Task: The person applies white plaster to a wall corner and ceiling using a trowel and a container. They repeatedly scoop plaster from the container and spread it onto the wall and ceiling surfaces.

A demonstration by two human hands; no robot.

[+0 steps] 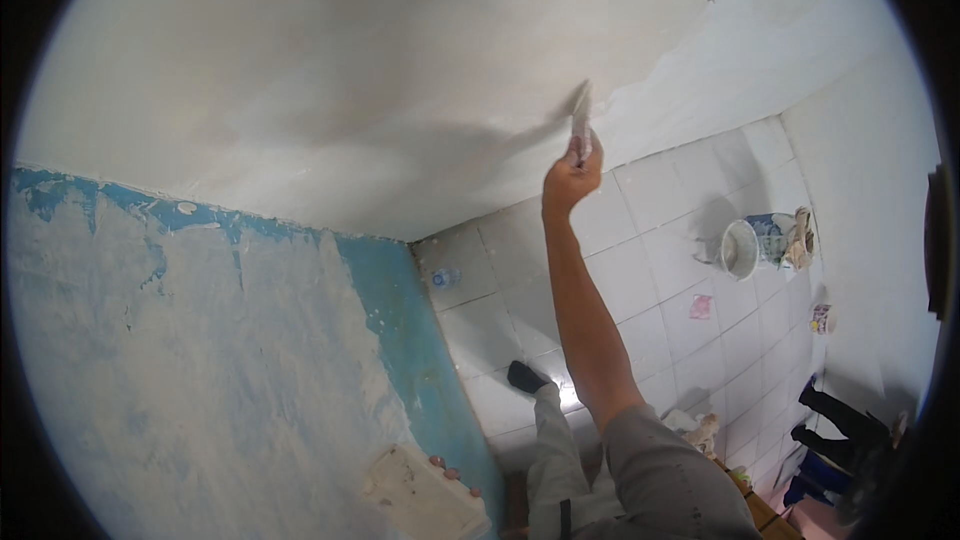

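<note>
My right hand (574,178) is raised toward a whitish plastered wall (400,60), its fingers closed round a putty knife (582,120) smeared with white. The blade shows nearly edge-on, its tip at the wall and its shadow beside it. Low in the picture, my left hand (452,473) grips the edge of a pale rectangular tray (420,500) with whitish material on it. Only the fingertips of that hand show; the rest is hidden behind the tray. Beyond the tray stands a blue wall (400,340), largely covered with uneven white coating.
White tiles (640,270) cover the floor, where my foot (525,377) stands. A clear bottle (445,278) lies near the corner. To the right are a white bucket (740,250), a crumpled bag (798,240), a pink packet (701,307) and a small tub (822,318). Dark objects (845,420) crowd the lower right.
</note>
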